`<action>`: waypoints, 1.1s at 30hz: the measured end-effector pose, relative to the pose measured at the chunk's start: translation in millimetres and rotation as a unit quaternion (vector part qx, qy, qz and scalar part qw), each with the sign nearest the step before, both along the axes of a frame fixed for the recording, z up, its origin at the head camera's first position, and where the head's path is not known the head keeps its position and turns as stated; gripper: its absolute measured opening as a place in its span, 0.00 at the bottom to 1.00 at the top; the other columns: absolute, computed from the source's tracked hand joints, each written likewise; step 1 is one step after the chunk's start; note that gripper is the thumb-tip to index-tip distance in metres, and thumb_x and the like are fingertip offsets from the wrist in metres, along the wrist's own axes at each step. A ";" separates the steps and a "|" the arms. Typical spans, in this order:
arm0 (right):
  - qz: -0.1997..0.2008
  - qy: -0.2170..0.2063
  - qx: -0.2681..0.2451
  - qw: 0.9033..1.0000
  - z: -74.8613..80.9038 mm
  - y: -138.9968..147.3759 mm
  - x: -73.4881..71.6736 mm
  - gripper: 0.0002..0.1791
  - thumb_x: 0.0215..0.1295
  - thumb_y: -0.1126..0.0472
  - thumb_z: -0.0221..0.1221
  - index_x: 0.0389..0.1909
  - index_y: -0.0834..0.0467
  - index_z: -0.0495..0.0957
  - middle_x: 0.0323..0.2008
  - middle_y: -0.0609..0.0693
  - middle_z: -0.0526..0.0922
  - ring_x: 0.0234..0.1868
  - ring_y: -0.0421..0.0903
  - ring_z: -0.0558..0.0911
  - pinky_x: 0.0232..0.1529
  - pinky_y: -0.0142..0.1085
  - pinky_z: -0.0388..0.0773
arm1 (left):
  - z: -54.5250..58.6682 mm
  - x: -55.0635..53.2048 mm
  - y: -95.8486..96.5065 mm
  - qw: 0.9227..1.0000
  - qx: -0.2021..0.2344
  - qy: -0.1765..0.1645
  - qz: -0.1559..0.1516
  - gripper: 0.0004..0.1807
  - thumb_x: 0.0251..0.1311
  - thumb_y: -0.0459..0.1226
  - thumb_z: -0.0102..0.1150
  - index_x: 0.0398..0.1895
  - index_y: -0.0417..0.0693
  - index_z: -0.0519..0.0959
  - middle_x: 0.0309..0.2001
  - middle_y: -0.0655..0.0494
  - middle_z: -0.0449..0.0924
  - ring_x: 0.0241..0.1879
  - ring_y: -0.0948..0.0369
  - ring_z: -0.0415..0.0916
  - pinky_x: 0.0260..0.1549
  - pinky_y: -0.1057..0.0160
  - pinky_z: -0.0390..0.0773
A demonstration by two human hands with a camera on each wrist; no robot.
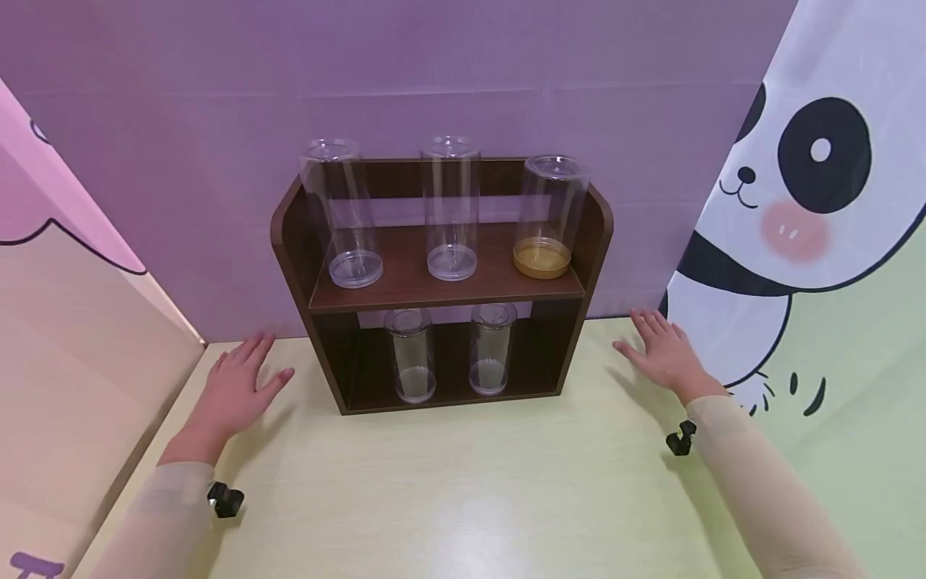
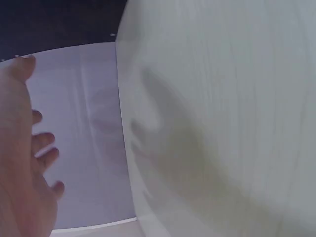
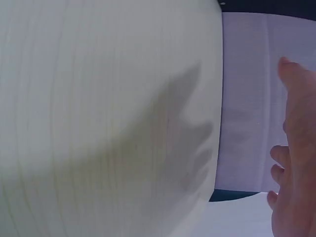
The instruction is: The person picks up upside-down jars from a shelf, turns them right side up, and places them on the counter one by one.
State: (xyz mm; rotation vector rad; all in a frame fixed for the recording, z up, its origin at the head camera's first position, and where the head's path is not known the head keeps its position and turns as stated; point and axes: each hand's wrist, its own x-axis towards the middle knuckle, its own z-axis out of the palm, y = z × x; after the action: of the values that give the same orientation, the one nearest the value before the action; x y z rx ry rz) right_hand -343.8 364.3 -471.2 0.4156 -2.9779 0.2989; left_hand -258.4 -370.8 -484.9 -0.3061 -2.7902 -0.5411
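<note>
My left hand (image 1: 235, 392) hovers left of a dark brown two-tier shelf (image 1: 448, 304), fingers extended and thumb spread toward it, holding nothing. On the other side my right hand (image 1: 664, 351) is likewise held out with its thumb toward the shelf, nothing in it. Both hands cast shadows on the table. Three tall clear plastic jars stand on the upper tier: a left jar (image 1: 347, 213), a middle jar (image 1: 452, 209) and a right jar (image 1: 551, 213) with a gold-coloured base. Two smaller clear jars, a left one (image 1: 411, 354) and a right one (image 1: 493, 347), stand on the lower tier.
The shelf stands at the back of a pale wood-grain table (image 1: 463, 490), in front of a purple cloth backdrop (image 1: 448, 64). A panda-printed panel (image 1: 817, 241) rises on the right, and a pink and cream panel (image 1: 65, 322) on the left.
</note>
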 end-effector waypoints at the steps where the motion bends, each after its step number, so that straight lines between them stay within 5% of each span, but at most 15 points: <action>1: 0.000 0.001 -0.015 1.000 -0.5 -0.4 -0.4 0.50 0.85 0.35 0.51 0.87 0.69 0.53 0.84 0.75 0.55 0.85 0.74 0.52 0.82 0.72 0.50 | 0.1 0.2 1.3 1.000 0.021 0.002 -0.005 0.44 0.82 0.54 0.56 0.86 0.33 0.58 0.82 0.25 0.57 0.79 0.25 0.55 0.76 0.22 0.53; 6: -0.007 -0.006 -0.136 0.991 -5.5 -5.4 -2.1 0.47 0.83 0.42 0.58 0.86 0.69 0.54 0.81 0.76 0.59 0.83 0.76 0.57 0.80 0.72 0.56 | 0.3 1.7 8.3 0.991 0.131 -0.014 -0.016 0.43 0.83 0.49 0.59 0.87 0.32 0.56 0.82 0.24 0.56 0.79 0.24 0.53 0.75 0.21 0.56; 10: -0.016 -0.017 -0.233 0.972 -9.6 -10.6 -2.7 0.45 0.85 0.48 0.59 0.87 0.68 0.53 0.80 0.76 0.61 0.82 0.74 0.59 0.81 0.68 0.58 | 2.0 5.0 15.4 0.975 0.222 -0.023 -0.020 0.40 0.84 0.43 0.59 0.86 0.31 0.55 0.80 0.23 0.59 0.78 0.24 0.57 0.72 0.21 0.60; 13: -0.025 -0.029 -0.299 0.954 -8.8 -16.6 0.8 0.43 0.85 0.51 0.59 0.87 0.68 0.52 0.80 0.75 0.63 0.81 0.73 0.63 0.80 0.66 0.63 | 2.1 7.3 18.8 0.959 0.279 -0.027 -0.027 0.38 0.84 0.39 0.58 0.86 0.31 0.56 0.80 0.25 0.61 0.77 0.27 0.61 0.79 0.50 0.69; 17: -0.036 -0.049 -0.360 0.931 -3.9 -25.2 7.6 0.43 0.87 0.51 0.58 0.88 0.66 0.52 0.80 0.73 0.64 0.81 0.72 0.64 0.80 0.66 0.64 | 0.3 10.3 22.3 0.940 0.337 -0.038 -0.033 0.36 0.86 0.38 0.55 0.87 0.34 0.56 0.81 0.30 0.63 0.78 0.32 0.63 0.61 0.85 0.67; 26: -0.025 -0.059 -0.420 0.905 -4.5 -36.4 10.0 0.40 0.86 0.59 0.59 0.87 0.68 0.52 0.79 0.74 0.64 0.81 0.72 0.64 0.81 0.64 0.61 | -6.8 20.8 34.8 0.907 0.413 -0.065 -0.044 0.35 0.85 0.37 0.56 0.86 0.33 0.58 0.75 0.55 0.69 0.73 0.63 0.69 0.60 0.82 0.73; 31: -0.020 -0.063 -0.425 0.903 -5.4 -41.2 10.9 0.39 0.86 0.60 0.59 0.87 0.69 0.53 0.80 0.74 0.64 0.81 0.71 0.64 0.81 0.65 0.61 | -5.9 21.5 37.4 0.898 0.431 -0.072 -0.052 0.34 0.85 0.36 0.57 0.85 0.33 0.59 0.71 0.63 0.71 0.68 0.70 0.70 0.60 0.82 0.74; 33: -0.017 -0.064 -0.422 0.904 -5.3 -43.5 12.4 0.39 0.86 0.58 0.59 0.87 0.67 0.54 0.80 0.73 0.65 0.81 0.70 0.66 0.81 0.63 0.63 | -5.6 22.1 37.7 0.899 0.428 -0.071 -0.052 0.33 0.85 0.36 0.57 0.84 0.32 0.60 0.68 0.68 0.72 0.66 0.72 0.71 0.59 0.81 0.75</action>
State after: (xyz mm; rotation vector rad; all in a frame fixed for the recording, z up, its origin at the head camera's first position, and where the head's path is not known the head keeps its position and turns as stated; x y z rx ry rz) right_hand -331.4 320.8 -476.5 0.2303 -2.6000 1.5580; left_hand -236.4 -333.1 -490.5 -0.2139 -2.3539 -1.7711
